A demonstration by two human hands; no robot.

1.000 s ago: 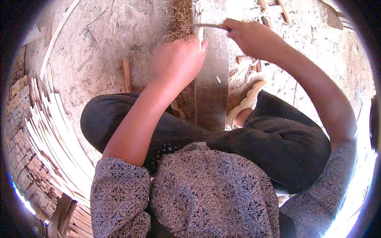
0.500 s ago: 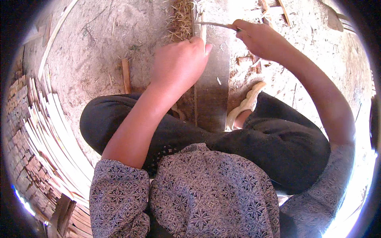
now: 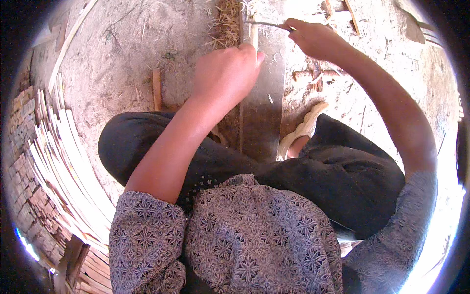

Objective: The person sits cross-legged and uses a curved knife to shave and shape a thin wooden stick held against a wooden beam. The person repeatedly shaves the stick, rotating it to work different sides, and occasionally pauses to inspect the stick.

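My left hand (image 3: pixel 226 73) is closed around a thin pale bamboo strip (image 3: pixel 253 35) that stands on a flat grey wooden board (image 3: pixel 262 112) between my knees. My right hand (image 3: pixel 313 38) grips the handle of a knife whose thin blade (image 3: pixel 264 23) reaches left to the top of the strip. A long narrow sliver (image 3: pixel 241 122) runs down the board's left edge below my left hand. Most of the strip is hidden by my fingers.
A fan of split bamboo slats (image 3: pixel 63 161) lies along the left on sandy ground. Straw-like shavings (image 3: pixel 225 22) pile at the top centre. A short wooden piece (image 3: pixel 156 88) lies left of the board, a pale sandal (image 3: pixel 301 134) to its right, scrap sticks (image 3: pixel 313 73) beyond.
My right hand with the knife has moved up and away to the right. My left hand has shifted slightly upward along the strip.
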